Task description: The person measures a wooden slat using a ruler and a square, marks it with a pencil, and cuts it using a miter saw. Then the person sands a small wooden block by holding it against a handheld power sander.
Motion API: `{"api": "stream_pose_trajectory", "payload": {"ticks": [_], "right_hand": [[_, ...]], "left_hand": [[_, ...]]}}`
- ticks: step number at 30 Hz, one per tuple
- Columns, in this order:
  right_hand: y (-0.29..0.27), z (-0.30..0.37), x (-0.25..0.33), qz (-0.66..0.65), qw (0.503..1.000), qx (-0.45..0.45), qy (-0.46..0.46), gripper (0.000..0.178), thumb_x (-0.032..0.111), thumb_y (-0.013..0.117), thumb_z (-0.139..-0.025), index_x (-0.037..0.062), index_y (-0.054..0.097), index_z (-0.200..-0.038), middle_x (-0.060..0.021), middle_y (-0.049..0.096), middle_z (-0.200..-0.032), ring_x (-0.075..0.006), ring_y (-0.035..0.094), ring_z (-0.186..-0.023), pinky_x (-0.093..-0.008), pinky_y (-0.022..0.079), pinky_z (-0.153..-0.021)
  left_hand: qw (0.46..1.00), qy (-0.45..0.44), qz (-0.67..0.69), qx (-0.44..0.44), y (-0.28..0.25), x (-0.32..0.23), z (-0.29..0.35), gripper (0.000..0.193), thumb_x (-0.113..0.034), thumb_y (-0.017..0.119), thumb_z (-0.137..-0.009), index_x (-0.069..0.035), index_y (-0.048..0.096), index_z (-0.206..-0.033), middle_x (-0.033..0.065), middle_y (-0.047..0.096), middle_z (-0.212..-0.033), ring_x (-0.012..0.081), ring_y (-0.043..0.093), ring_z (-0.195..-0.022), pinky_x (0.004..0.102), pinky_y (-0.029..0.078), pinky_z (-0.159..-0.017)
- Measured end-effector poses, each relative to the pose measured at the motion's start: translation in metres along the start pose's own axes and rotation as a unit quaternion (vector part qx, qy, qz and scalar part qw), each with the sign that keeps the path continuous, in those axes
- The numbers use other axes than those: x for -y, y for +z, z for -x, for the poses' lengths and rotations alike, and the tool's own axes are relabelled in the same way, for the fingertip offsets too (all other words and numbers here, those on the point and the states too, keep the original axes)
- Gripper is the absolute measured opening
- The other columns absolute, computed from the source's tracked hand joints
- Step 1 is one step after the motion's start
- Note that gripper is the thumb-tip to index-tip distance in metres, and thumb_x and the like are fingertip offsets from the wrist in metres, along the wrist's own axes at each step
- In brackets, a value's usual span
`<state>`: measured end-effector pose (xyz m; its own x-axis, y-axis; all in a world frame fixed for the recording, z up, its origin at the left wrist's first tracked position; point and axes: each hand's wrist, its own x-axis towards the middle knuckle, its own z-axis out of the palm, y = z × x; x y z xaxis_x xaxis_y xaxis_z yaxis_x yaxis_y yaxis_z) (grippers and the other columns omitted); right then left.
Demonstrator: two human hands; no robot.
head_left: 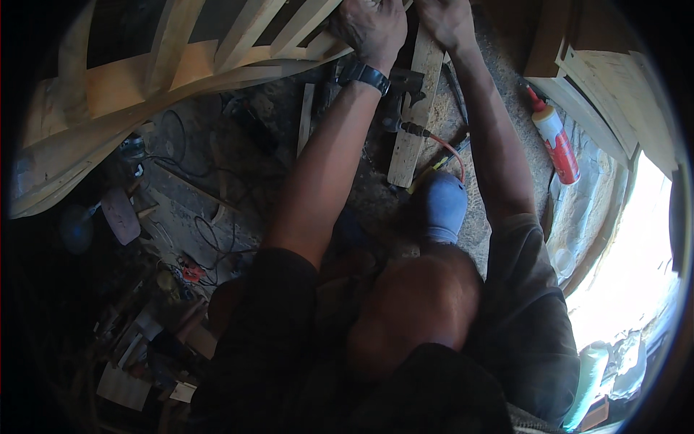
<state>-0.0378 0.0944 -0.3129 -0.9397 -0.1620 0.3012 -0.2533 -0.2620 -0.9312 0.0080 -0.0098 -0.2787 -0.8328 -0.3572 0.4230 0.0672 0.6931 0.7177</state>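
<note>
Nearest the camera a bare knee (412, 304) juts up, and just beyond it a foot in a blue-grey shoe (442, 206) is planted on the dusty floor (499, 94). By the toe of the shoe lies the near end of a loose pale wooden batten (413, 116), which runs away toward the hands; a dark tool with a red hose (452, 150) lies across and beside it. Further right on the floor lies a red and white glue bottle (558, 143), close to a stack of pale boards (607, 101). Both forearms reach away to the top edge of the view. The left hand (370, 27), a dark watch at its wrist, is closed over the lower rail of a curved slatted wooden frame (188, 72) that sweeps off to the left. The right hand (448, 20) is curled at the far end of the batten, just beside the left hand — its fingers run out of view, so how firmly it grips I cannot tell. The step in hand looks like fitting or steadying that batten against the frame's rail. The next move would seem to call for holding the joint flush while one hand frees itself for the tool or the glue — without letting the frame shift.
</note>
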Motion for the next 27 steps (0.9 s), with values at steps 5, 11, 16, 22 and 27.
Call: {"api": "stream_pose_trajectory", "payload": {"ticks": [5,11,16,22,27], "right_hand": [[-0.008,-0.012,0.006,-0.014,0.995,0.093,0.044,0.032,0.0,0.059,-0.1,-0.0007,0.056,-0.132,-0.0098,0.067,-0.125,-0.0174,0.062,-0.12,-0.0316,0.048,-0.103],[-0.014,-0.023,0.037,0.028,0.985,0.159,0.065,0.043,0.0,0.059,-0.098,-0.0011,0.055,-0.14,-0.0116,0.064,-0.138,-0.0183,0.056,-0.13,-0.0335,0.043,-0.109],[-0.022,-0.03,0.034,0.07,0.978,0.192,0.049,0.034,-0.005,0.057,-0.096,0.0031,0.061,-0.129,-0.0059,0.066,-0.121,-0.0174,0.06,-0.115,-0.0333,0.044,-0.103],[-0.015,-0.019,0.036,0.091,0.984,0.142,0.057,0.038,-0.004,0.057,-0.097,0.0048,0.055,-0.135,-0.0051,0.064,-0.117,-0.0177,0.06,-0.11,-0.0327,0.047,-0.098],[-0.015,-0.022,0.028,0.141,0.982,0.126,0.017,0.042,-0.002,0.057,-0.099,0.0037,0.053,-0.14,-0.006,0.065,-0.115,-0.0176,0.061,-0.106,-0.032,0.049,-0.095]], "left_hand": [[0.992,0.011,0.126,0.027,-0.01,0.004,0.001,0.051,-0.027,0.061,-0.1,0.003,0.056,-0.141,0.03,0.066,-0.126,0.0432,0.064,-0.118,0.0466,0.051,-0.098],[0.996,0.03,-0.073,0.042,-0.012,0.004,0.008,0.055,-0.01,0.059,-0.091,-0.001,0.053,-0.144,0.0303,0.065,-0.126,0.0472,0.06,-0.119,0.054,0.046,-0.101],[0.995,0.027,-0.093,0.029,-0.015,0.002,0.004,0.054,-0.011,0.062,-0.088,-0.007,0.056,-0.142,0.028,0.063,-0.128,0.0472,0.058,-0.121,0.0558,0.045,-0.102],[0.992,-0.023,-0.113,0.049,-0.021,-0.003,0.007,0.05,-0.018,0.062,-0.092,-0.014,0.056,-0.142,0.0258,0.062,-0.131,0.0466,0.057,-0.123,0.0582,0.043,-0.103],[0.995,0.017,-0.101,0.02,-0.014,0.008,0.004,0.048,-0.019,0.061,-0.094,-0.014,0.056,-0.141,0.0257,0.063,-0.13,0.0464,0.058,-0.122,0.0579,0.044,-0.102]]}}
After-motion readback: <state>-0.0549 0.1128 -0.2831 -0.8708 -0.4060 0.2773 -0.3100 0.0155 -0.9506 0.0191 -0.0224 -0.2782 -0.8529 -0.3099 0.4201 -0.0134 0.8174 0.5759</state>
